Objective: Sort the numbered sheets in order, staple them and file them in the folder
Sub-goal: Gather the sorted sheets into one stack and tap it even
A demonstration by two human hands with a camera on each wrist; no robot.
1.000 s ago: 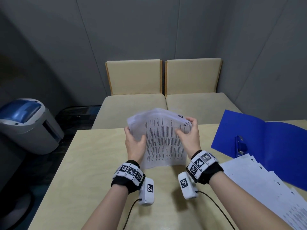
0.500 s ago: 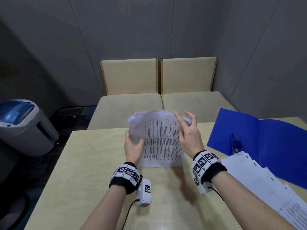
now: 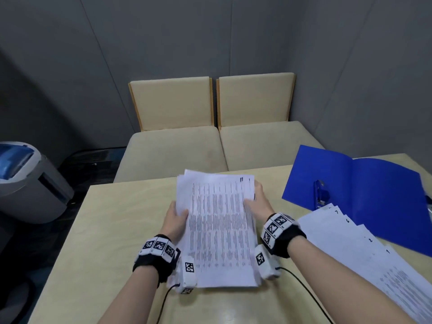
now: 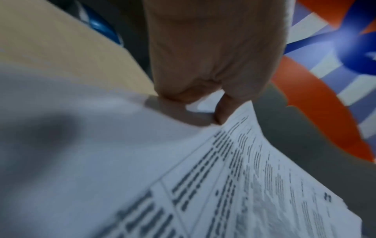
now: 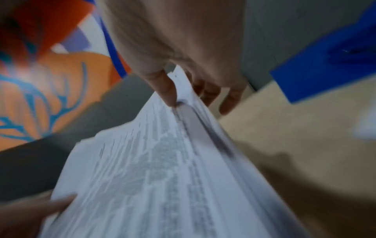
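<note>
A stack of printed sheets (image 3: 218,230) is lying at the centre of a pale wooden table (image 3: 105,230), its near end toward the viewer and its far end slightly lifted. The top page is showing columns of small black text and a handwritten number in its far right corner; the number is too blurred to read for certain.

The left hand (image 3: 175,222) is gripping the stack's left edge at about 9 o'clock, thumb lying on top of the paper and the other fingers tucked beneath it. In the left wrist view the thumb (image 4: 223,111) is pressing down on the page edge. The right hand (image 3: 259,204) is holding the right edge at about 2 o'clock; the right wrist view is showing the thumb on top of the sheets and the fingers (image 5: 230,99) curling under them, so both hands are closing on the stack.

At 3 o'clock from the stack, more numbered sheets (image 3: 364,251) are lying fanned out toward the near right corner. Beyond them, at about 2 o'clock, an open blue folder (image 3: 374,190) is lying flat, with a blue stapler (image 3: 321,192) resting on it.

At 12 o'clock, past the table's far edge, two beige cushioned seats (image 3: 210,141) are standing side by side against a grey wall. At 9 o'clock, on the floor, a grey machine with a blue lid (image 3: 21,178) is sitting.
</note>
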